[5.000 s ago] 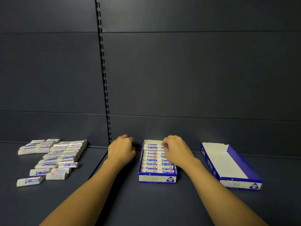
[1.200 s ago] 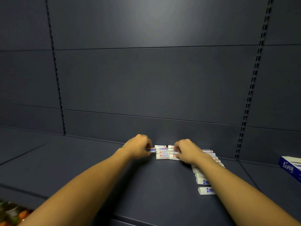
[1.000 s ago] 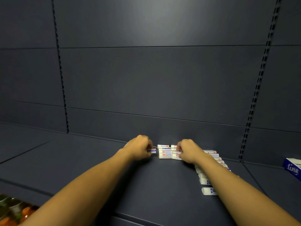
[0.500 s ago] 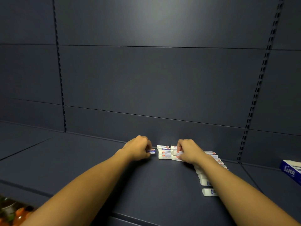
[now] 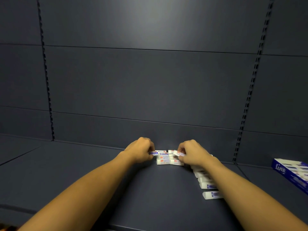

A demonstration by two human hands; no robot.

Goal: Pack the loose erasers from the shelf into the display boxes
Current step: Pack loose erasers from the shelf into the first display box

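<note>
On the shelf (image 5: pixel 100 172), head view: loose erasers (image 5: pixel 164 160) lie crosswise between both hands. Left hand (image 5: pixel 140 152) pinches one at its 3 o'clock; right hand (image 5: pixel 191 154) pinches another at its 9 o'clock. Display box (image 5: pixel 283 170) sits far at 3 o'clock, nearer the right hand.

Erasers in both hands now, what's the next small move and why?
Probably lift both and carry them right to the display box. The left hand and right hand each already pinch an eraser from the loose erasers, and the box sits at the far right edge.
</note>
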